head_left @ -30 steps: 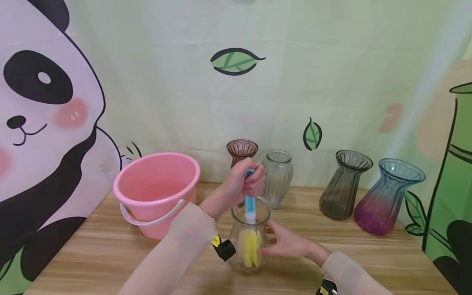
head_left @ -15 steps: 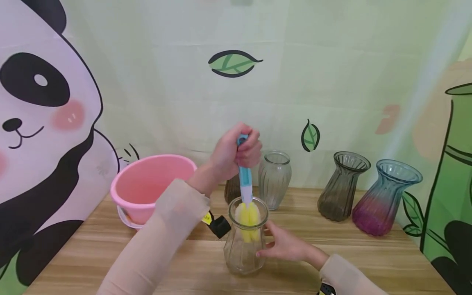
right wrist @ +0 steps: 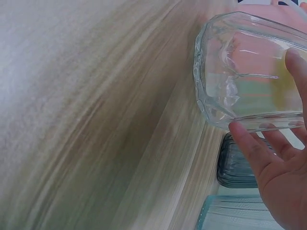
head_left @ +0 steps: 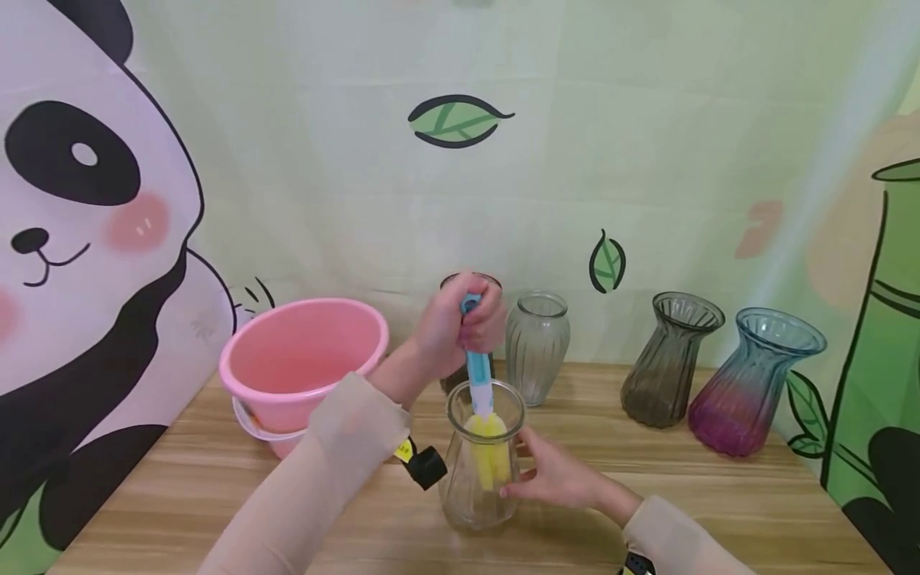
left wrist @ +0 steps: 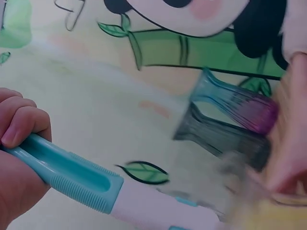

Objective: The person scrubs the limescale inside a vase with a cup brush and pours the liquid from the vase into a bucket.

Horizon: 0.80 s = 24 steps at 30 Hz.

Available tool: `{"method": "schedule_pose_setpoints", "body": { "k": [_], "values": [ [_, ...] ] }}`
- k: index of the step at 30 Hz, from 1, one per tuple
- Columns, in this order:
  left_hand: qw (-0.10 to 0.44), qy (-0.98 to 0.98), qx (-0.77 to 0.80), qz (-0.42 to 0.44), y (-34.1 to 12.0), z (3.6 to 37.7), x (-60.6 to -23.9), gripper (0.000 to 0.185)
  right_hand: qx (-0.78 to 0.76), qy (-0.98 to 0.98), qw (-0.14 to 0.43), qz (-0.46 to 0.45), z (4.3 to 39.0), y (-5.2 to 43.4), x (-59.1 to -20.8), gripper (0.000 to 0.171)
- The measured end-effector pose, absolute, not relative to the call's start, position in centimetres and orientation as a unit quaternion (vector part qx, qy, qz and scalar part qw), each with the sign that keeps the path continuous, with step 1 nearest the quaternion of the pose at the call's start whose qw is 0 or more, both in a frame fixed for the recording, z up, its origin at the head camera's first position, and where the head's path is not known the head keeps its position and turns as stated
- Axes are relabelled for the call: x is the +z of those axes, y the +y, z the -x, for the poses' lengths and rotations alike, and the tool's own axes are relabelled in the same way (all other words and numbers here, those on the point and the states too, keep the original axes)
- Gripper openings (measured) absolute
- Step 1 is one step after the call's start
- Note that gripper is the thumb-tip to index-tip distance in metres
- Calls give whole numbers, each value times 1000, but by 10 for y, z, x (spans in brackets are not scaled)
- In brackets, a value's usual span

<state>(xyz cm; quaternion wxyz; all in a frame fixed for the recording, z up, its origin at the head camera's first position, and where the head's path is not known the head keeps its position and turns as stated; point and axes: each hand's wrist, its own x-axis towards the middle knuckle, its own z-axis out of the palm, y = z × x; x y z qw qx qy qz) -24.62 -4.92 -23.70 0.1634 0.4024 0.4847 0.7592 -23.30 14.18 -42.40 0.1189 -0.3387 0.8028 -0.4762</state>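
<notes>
My left hand (head_left: 454,326) grips the blue handle of a sponge bottle brush (head_left: 479,369), fingers wrapped round its upper part. The left wrist view shows the blue-and-white handle (left wrist: 84,184) close up. The brush's yellow sponge head (head_left: 489,463) is inside a clear faceted glass vase (head_left: 463,507), in the upper to middle part, above the base. The vase stands upright on the table. From the right side my right hand (head_left: 557,477) holds the vase, thumb on the near side and fingers behind. In the right wrist view the vase's thick glass base (right wrist: 206,86) shows.
A pink bucket (head_left: 237,379) with a white handle stands at the left. Behind the left hand is a brownish vase (head_left: 454,383), partly hidden, beside a clear ribbed vase (head_left: 537,351). A grey vase (head_left: 657,391) and a blue-purple vase (head_left: 740,407) stand at the right.
The left hand has lifted the brush from deep in the vase to near its rim, then lowered it slightly. The right hand and vase have stayed nearly in place.
</notes>
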Motion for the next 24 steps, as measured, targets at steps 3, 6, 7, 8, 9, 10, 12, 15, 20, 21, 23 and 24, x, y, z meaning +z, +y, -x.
{"method": "schedule_pose_setpoints", "body": {
  "k": [3, 6, 7, 8, 9, 10, 12, 15, 20, 21, 23, 24],
  "values": [
    [181, 489, 762, -385, -45, 249, -261, 39, -477, 802, 120, 338, 233, 142, -424, 72],
    [195, 498, 753, -383, -38, 250, -279, 38, -475, 804, 124, 335, 232, 142, -423, 71],
    [193, 502, 750, -385, -36, 250, -283, 38, -475, 804, 128, 334, 231, 142, -423, 73],
    [190, 505, 749, -386, -35, 250, -286, 38, -473, 805, 134, 333, 231, 142, -422, 74],
    [186, 506, 749, -386, -33, 250, -287, 38, -470, 806, 140, 333, 231, 143, -421, 75],
    [181, 507, 749, -386, -32, 250, -288, 38, -464, 807, 147, 335, 231, 143, -419, 77],
    [180, 511, 748, -384, -31, 250, -289, 38, -443, 814, 153, 344, 232, 143, -415, 79],
    [187, 513, 745, -383, -30, 249, -288, 39, -422, 816, 170, 356, 235, 142, -410, 78],
    [191, 504, 746, -391, -32, 250, -288, 38, -432, 805, 213, 347, 240, 140, -406, 76],
    [192, 501, 747, -393, -33, 251, -288, 38, -439, 800, 220, 344, 241, 140, -406, 77],
    [195, 495, 748, -397, -34, 251, -287, 38, -452, 793, 227, 340, 242, 140, -406, 77],
    [196, 495, 748, -397, -34, 251, -287, 38, -457, 790, 228, 338, 243, 139, -406, 77]
  ]
}}
